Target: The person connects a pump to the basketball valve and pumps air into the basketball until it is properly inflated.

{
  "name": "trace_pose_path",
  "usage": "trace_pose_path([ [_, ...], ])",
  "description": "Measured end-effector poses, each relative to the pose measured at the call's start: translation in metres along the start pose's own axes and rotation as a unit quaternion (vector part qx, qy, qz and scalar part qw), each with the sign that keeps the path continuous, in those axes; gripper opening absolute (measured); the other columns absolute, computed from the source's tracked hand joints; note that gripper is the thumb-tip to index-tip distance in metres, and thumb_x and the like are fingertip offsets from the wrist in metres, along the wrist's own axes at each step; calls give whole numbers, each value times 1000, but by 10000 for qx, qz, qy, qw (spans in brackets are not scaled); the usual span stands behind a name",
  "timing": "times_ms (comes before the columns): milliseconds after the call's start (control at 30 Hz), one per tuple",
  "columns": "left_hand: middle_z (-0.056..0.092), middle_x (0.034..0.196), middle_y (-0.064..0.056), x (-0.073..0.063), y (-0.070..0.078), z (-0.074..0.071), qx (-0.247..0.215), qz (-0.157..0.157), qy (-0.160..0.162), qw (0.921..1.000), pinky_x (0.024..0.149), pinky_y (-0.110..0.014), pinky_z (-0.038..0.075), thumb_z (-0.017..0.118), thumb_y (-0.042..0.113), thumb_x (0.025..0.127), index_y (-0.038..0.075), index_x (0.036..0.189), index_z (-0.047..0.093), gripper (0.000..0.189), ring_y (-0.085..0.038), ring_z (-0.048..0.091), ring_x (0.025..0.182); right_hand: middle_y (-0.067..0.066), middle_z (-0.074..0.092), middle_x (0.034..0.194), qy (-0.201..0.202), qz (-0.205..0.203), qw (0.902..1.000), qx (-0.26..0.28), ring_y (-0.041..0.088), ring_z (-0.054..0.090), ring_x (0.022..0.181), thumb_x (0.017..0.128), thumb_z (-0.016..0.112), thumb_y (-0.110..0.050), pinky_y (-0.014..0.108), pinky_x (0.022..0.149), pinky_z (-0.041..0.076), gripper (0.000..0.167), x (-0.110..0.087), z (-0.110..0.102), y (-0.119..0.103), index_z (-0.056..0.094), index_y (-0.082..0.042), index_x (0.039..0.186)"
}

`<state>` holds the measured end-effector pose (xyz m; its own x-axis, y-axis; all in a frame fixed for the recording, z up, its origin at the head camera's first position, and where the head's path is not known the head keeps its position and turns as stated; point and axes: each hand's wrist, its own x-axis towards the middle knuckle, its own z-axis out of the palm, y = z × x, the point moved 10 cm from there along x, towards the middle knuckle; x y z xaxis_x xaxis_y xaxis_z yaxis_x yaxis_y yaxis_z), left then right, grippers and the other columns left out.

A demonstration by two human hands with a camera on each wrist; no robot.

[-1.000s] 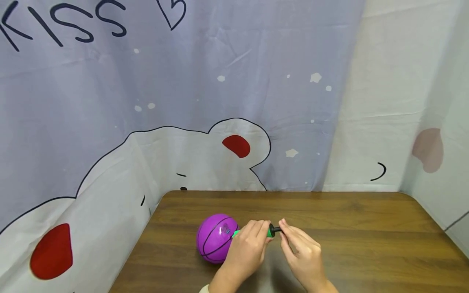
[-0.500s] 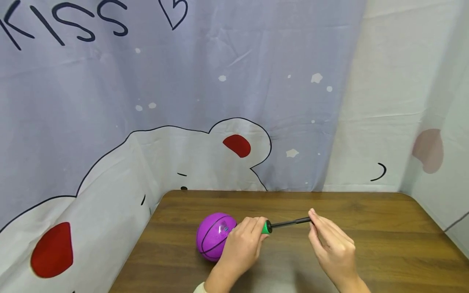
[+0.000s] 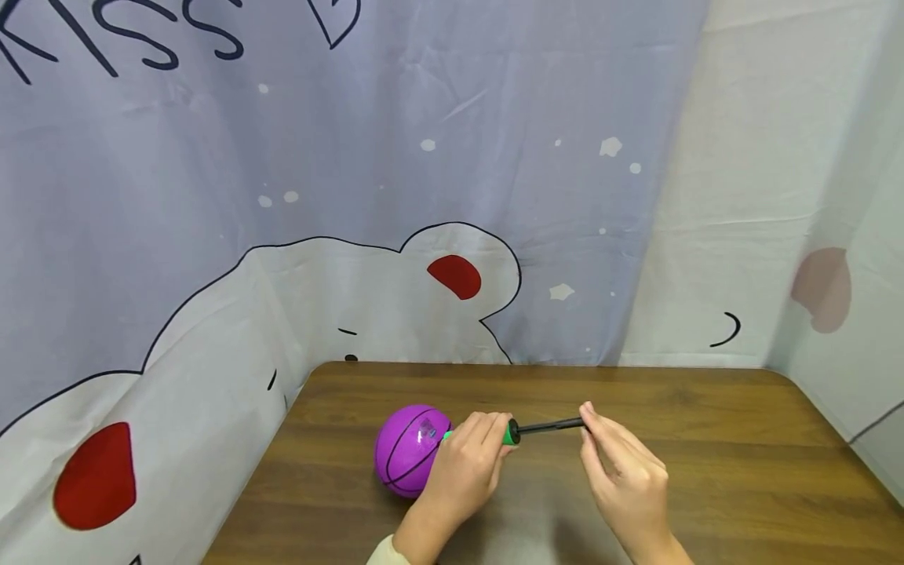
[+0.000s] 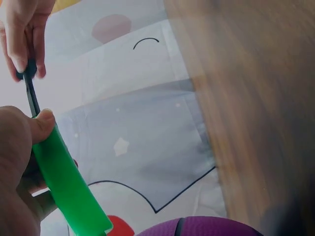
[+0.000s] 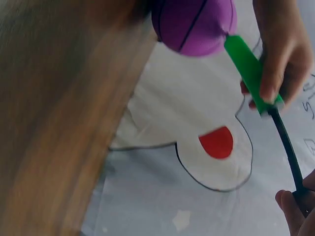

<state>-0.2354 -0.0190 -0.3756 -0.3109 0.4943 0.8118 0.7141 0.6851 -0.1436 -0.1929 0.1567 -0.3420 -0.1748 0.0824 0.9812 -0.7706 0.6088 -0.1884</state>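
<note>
A purple ball with black lines stands on the wooden table at the left. My left hand grips the green barrel of a hand pump just right of the ball. In the right wrist view the far end of the green barrel meets the ball at a small nozzle. A black rod extends out of the barrel toward the right. My right hand pinches the handle at the rod's outer end; its fingers mostly hide that handle in the head view.
The brown wooden table has rounded back corners. Behind it hangs a printed curtain with a white bear outline, red patches and lettering. More pale cloth hangs along the right side.
First my right hand drew the black rod far out of the green barrel, to the right. Since then the rod has slid slightly back in. My left hand keeps its grip near the ball.
</note>
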Motion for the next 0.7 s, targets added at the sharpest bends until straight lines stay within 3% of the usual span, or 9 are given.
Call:
trace_pose_path([
  [267,72,105,-5,1,5,6,131,-40,-191,9997,84,-24,59,83,19,81,1,116,68,42,-16,67,91,21,75,99,-599,171,9979,187,31,75,88,102,57,-17,14,87,54,31,-27,41,-6,74,9,108],
  [400,72,107,-3,1,5,9,60,-160,-350,9992,84,-23,58,82,19,83,3,116,68,40,-15,67,93,18,76,99,-806,133,9963,280,34,75,86,104,55,-18,14,86,55,33,-32,49,-6,74,8,109],
  [533,71,109,-1,2,4,12,-3,-279,-482,9985,83,-25,58,79,22,86,6,119,67,38,-14,67,95,20,76,98,-732,-92,9971,192,33,75,83,103,55,-17,15,86,55,32,-26,41,-4,74,9,107],
  [700,70,112,1,0,-1,14,-33,-414,-680,9968,82,-25,58,76,24,89,9,121,65,37,-13,66,98,21,76,94,-310,-324,9990,-2,28,75,81,99,58,-13,13,88,54,29,-12,19,-2,76,9,101],
])
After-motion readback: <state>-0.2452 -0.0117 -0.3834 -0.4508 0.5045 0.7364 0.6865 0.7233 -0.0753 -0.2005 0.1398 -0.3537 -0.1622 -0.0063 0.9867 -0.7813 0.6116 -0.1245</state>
